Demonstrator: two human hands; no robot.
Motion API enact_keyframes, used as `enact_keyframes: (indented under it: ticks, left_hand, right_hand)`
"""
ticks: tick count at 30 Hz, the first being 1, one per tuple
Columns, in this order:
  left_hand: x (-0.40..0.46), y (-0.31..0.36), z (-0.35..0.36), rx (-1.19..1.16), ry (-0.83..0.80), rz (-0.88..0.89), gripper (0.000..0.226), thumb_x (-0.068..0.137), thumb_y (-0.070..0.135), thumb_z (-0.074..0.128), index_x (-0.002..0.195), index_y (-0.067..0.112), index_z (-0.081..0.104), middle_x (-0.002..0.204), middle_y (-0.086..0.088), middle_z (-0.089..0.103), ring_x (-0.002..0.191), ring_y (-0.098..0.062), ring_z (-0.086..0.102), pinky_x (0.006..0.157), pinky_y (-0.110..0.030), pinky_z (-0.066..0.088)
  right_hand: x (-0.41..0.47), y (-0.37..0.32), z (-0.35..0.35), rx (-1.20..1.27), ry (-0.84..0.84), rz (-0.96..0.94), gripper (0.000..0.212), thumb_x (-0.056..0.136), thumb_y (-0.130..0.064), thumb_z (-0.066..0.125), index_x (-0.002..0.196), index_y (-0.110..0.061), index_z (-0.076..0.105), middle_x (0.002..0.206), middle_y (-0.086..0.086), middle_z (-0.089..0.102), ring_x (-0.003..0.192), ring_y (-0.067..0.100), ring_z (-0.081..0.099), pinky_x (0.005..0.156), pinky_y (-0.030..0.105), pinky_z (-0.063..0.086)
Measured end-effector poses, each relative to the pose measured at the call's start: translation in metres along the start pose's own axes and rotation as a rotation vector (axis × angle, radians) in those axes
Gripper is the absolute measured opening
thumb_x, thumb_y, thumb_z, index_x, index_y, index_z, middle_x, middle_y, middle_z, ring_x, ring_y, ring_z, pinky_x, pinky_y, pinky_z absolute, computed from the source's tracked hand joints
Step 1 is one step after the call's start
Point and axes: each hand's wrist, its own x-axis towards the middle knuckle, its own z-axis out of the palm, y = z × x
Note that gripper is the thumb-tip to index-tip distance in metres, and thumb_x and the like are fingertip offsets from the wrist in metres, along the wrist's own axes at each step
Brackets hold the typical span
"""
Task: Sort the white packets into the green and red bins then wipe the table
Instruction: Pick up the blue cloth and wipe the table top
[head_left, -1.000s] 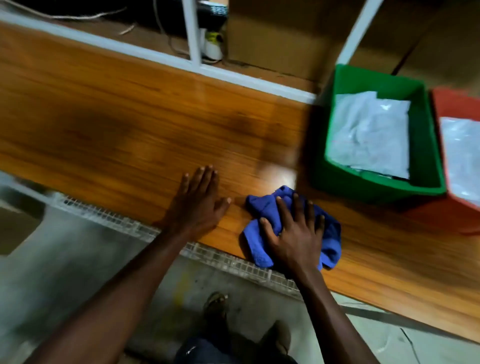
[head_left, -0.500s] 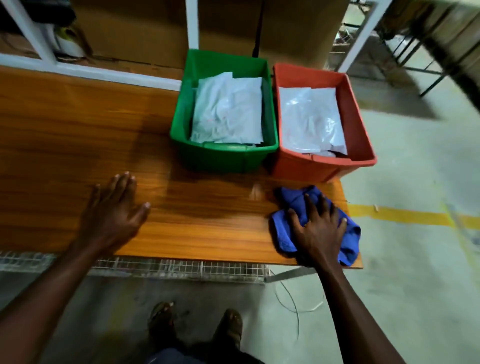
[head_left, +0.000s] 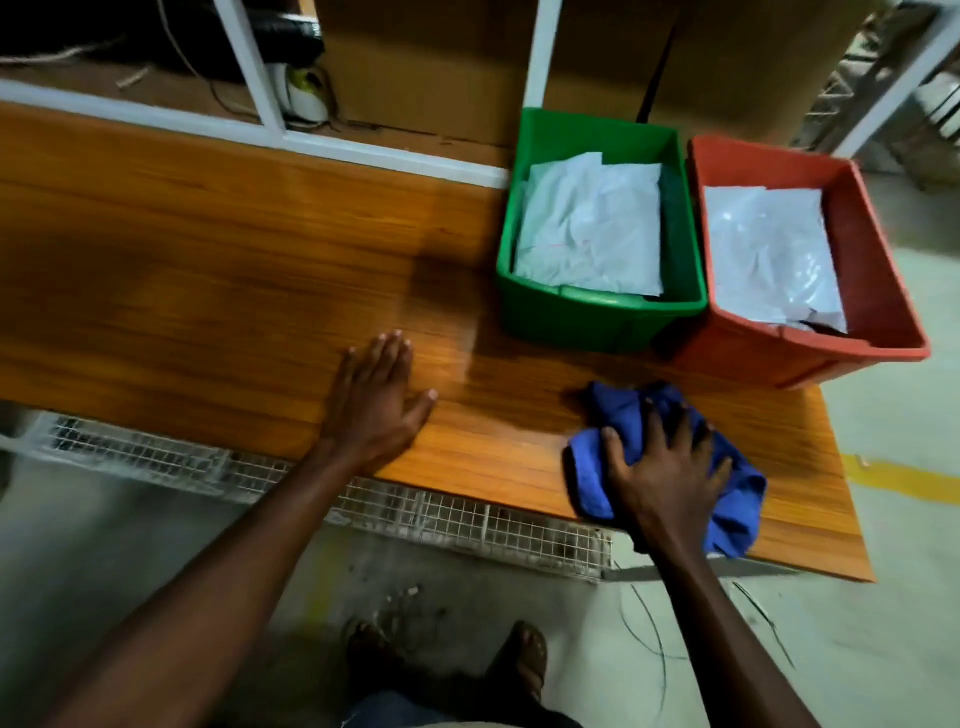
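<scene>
Right hand (head_left: 667, 470) pressed blue cloth (head_left: 613, 415) to worktop (head_left: 208, 270) for wiping; left hand (head_left: 376, 400) lay flat, fingers straight, bracing; packets (head_left: 592, 228) binned.

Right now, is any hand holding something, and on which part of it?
The right hand presses on the middle of the bunched blue cloth, fingers spread. The left hand lies flat on the table, holding nothing.

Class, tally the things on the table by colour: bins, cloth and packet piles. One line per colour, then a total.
Green: 1, the green bin
Red: 1, the red bin
Blue: 1, the blue cloth under the right hand
White: 2 packet piles, one per bin
Total: 5
</scene>
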Motion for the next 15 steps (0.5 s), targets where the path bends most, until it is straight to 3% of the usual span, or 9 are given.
enact_keyframes:
  ticks: [6, 9, 15]
  left_hand:
    - [-0.011, -0.030, -0.010, -0.026, 0.018, 0.071, 0.086, 0.090, 0.065, 0.011, 0.158, 0.012, 0.015, 0.167, -0.008, 0.011, 0.154, -0.023, 0.007, 0.124, -0.044, 0.001]
    - [-0.025, -0.086, -0.016, 0.012, 0.014, 0.049, 0.086, 0.092, 0.066, 0.010, 0.159, 0.013, 0.014, 0.167, -0.007, 0.012, 0.154, -0.023, 0.007, 0.124, -0.048, 0.004]
    - [-0.046, -0.200, -0.033, 0.023, 0.047, -0.020, 0.080, 0.094, 0.064, 0.025, 0.152, 0.011, 0.038, 0.159, -0.010, 0.036, 0.148, -0.031, 0.031, 0.118, -0.060, 0.020]
  right_hand:
    - [-0.048, -0.112, 0.016, 0.041, -0.054, -0.228, 0.065, 0.088, -0.068, 0.043, 0.141, -0.032, 0.054, 0.155, 0.007, 0.045, 0.145, 0.035, 0.034, 0.117, 0.060, 0.020]
    - [-0.065, -0.158, 0.023, 0.046, -0.074, -0.298, 0.066, 0.090, -0.069, 0.039, 0.143, -0.034, 0.051, 0.156, 0.005, 0.044, 0.146, 0.034, 0.033, 0.117, 0.060, 0.022]
    - [-0.092, -0.259, 0.040, 0.047, -0.162, -0.517, 0.065, 0.092, -0.071, 0.038, 0.146, -0.036, 0.047, 0.161, 0.003, 0.037, 0.150, 0.033, 0.027, 0.118, 0.060, 0.018]
